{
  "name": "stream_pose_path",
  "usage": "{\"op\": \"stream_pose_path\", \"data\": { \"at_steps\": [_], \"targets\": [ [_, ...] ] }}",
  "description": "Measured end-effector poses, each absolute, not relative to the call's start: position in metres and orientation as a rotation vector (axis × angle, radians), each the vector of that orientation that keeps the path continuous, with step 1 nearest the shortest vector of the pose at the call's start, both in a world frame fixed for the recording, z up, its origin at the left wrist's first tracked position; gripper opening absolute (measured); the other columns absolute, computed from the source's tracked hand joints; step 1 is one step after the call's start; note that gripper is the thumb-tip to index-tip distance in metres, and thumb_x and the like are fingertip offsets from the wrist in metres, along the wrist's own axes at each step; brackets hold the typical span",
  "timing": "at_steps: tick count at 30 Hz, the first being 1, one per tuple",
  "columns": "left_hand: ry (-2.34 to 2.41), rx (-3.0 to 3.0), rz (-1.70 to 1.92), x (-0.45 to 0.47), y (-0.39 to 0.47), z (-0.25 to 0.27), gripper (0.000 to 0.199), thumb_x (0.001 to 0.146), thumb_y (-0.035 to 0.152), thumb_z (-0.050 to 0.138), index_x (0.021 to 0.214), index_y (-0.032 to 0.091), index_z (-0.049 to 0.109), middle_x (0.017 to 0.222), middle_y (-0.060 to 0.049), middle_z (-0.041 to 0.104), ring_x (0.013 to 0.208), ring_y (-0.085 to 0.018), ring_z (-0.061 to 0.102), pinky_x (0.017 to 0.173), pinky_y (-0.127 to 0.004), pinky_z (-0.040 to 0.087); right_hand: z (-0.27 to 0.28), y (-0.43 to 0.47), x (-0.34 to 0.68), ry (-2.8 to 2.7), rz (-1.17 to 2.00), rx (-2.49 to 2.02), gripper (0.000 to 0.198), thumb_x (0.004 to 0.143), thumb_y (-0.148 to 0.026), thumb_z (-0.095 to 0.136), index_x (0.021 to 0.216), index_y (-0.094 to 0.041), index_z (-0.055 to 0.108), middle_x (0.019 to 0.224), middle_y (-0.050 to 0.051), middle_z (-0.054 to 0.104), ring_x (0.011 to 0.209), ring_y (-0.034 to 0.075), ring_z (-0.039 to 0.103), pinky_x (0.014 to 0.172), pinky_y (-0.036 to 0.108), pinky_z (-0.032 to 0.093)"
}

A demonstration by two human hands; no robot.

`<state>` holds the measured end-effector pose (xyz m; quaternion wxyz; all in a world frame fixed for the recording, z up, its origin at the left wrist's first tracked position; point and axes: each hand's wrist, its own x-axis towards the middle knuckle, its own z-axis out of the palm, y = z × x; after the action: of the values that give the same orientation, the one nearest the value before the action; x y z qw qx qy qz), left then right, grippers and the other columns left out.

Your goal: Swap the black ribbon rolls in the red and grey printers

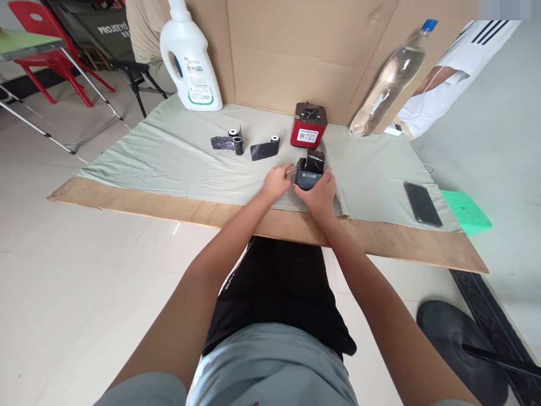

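A small dark grey printer [307, 180] stands on the cloth near the table's front edge, with a strip of glossy black film [315, 161] sticking up from its top. My right hand [320, 194] grips it, thumb across the front and fingers along the right side. Beside its left side is my left hand [276, 182], fingers stretched towards the casing; whether they touch it is hard to make out. Just behind sits a red box-shaped device [308, 134] with a black top and a white label. To the left lie partly unrolled black rolls [265, 150] with white cores.
A white detergent jug [192, 67] stands at the back left, and a clear bottle with a blue cap [391, 79] leans against the cardboard panel [270, 62]. A phone [422, 204] lies at right. Two people are partly visible behind the panel.
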<state>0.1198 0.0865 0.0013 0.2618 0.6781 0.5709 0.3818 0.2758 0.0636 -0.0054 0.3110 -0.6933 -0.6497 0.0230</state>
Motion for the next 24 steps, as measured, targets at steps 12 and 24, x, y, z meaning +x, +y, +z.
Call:
{"op": "stream_pose_path", "data": {
  "at_steps": [12,24],
  "targets": [
    [1.422,1.823,1.19,0.121,0.078,0.007,0.059,0.086,0.005,0.056,0.144,0.016,0.058,0.133,-0.009,0.074,0.063,-0.01,0.067,0.087,-0.029,0.062,-0.007,0.066,0.279,-1.74,0.093,-1.809,0.122,0.069,-0.054,0.081,0.159,-0.006,0.014,0.138,0.026,0.05,0.132,0.041,0.049,0.111,0.055,0.042],
    [1.547,1.988,1.04,0.124,0.07,0.013,0.06,0.09,0.009,0.049,0.148,0.019,0.055,0.141,-0.007,0.07,0.077,-0.013,0.074,0.096,-0.03,0.06,-0.005,0.066,0.282,-1.756,0.17,-1.809,0.122,0.071,-0.057,0.08,0.159,-0.008,0.013,0.142,0.028,0.047,0.135,0.044,0.047,0.108,0.059,0.042]
  ]
}}
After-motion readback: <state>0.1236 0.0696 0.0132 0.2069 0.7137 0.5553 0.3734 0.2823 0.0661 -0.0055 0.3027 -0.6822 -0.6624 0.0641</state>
